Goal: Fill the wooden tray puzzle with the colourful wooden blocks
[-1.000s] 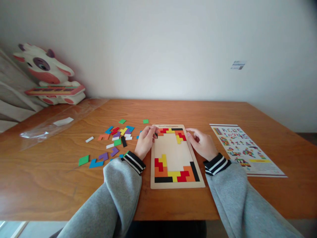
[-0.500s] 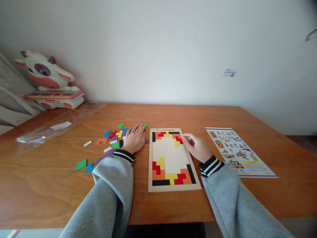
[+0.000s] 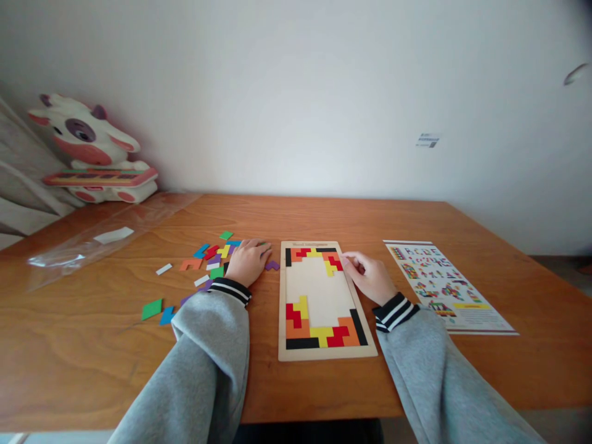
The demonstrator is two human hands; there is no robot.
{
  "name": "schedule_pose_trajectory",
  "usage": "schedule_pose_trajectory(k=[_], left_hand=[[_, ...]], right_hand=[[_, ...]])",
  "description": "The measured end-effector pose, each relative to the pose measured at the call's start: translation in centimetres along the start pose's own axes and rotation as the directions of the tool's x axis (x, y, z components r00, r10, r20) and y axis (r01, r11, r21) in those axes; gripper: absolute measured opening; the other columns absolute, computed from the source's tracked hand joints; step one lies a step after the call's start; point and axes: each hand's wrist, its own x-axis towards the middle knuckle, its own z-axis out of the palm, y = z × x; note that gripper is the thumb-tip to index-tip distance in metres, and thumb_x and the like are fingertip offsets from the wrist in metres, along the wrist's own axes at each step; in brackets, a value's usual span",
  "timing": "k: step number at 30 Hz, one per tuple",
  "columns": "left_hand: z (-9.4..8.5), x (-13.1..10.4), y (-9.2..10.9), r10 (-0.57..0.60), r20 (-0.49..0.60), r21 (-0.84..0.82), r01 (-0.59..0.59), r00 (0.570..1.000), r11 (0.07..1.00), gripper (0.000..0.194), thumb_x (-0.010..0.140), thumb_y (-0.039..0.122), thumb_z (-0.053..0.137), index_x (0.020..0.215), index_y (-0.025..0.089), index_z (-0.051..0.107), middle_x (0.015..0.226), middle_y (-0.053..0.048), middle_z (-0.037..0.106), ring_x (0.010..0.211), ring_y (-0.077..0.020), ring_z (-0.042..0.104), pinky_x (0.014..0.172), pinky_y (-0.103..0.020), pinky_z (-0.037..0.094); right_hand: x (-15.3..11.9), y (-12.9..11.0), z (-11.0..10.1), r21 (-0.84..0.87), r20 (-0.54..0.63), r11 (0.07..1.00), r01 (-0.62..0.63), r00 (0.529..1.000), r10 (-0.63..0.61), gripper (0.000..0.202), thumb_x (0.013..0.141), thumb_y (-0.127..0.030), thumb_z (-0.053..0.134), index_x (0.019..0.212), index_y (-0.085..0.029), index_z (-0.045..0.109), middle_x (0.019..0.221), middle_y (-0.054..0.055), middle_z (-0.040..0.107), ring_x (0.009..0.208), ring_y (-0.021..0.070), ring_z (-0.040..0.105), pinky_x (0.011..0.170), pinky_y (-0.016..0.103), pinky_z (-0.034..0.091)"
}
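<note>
My left hand lies palm down over the loose puzzle pieces, fingers extended and slightly bent. A sliver of green piece shows by its fingertips, and several pieces are hidden under the hand. Just right of it rests a purple piece. The wooden puzzle board lies flat between my hands. Red, yellow, orange and black pieces fill parts of its top and bottom, while bare wood shows in the middle. My right hand has curled fingers, with thumb and forefinger at the board's upper right edge.
Loose coloured pieces, including a green one and an orange one, are scattered at left. A printed pattern sheet lies at right. Behind the pieces are a clear plastic bag and a cow-shaped toy keyboard.
My left hand has drawn back slightly toward me, and the green piece by its fingertips has come along, mostly covered now. More of the purple piece shows. My right hand stays at the board.
</note>
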Motion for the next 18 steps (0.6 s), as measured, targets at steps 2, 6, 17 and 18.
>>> schedule_pose_trajectory(k=[2,6,17,18], left_hand=[[0.0,0.0,-0.4,0.034,-0.003,-0.048,-0.034,0.999,0.998,0.027,0.095,0.028,0.05,0.109,0.021,0.072,0.118,-0.008,0.07,0.112,-0.024,0.063,0.101,-0.038,0.047],[-0.3,0.0,-0.4,-0.013,-0.054,-0.11,0.007,0.998,0.994,0.031,0.089,0.033,0.061,0.116,0.017,0.066,0.106,-0.009,0.073,0.099,-0.0241,0.067,0.091,-0.035,0.051],[-1.0,-0.3,0.0,0.062,-0.125,-0.031,-0.067,0.99,0.997,0.032,0.099,0.035,0.044,0.093,0.019,0.072,0.088,-0.008,0.076,0.081,-0.0217,0.07,0.073,-0.03,0.051],[-1.1,-0.3,0.2,0.066,-0.151,-0.073,-0.078,0.986,0.994,0.032,0.098,0.036,0.046,0.094,0.019,0.072,0.088,-0.008,0.076,0.08,-0.021,0.07,0.073,-0.029,0.05]], right_hand=[[0.0,0.1,0.0,0.009,-0.003,1.0,-0.003,1.0,0.003,0.036,0.093,-0.045,0.049,0.103,-0.017,0.071,0.061,-0.001,0.056,0.055,0.0138,0.052,0.056,0.027,0.037],[0.0,0.1,0.0,0.024,0.007,1.0,0.004,1.0,-0.004,0.036,0.093,-0.044,0.05,0.103,-0.017,0.071,0.061,-0.001,0.058,0.054,0.0133,0.052,0.056,0.027,0.037],[0.1,-0.1,-0.1,-0.001,0.033,1.0,0.022,0.999,-0.021,0.035,0.094,-0.043,0.049,0.099,-0.018,0.071,0.058,-0.002,0.055,0.053,0.0133,0.05,0.055,0.027,0.035],[0.1,-0.1,-0.1,0.002,0.038,1.0,0.023,0.999,-0.023,0.035,0.094,-0.043,0.048,0.099,-0.018,0.071,0.059,-0.002,0.056,0.053,0.0133,0.05,0.054,0.027,0.035]])
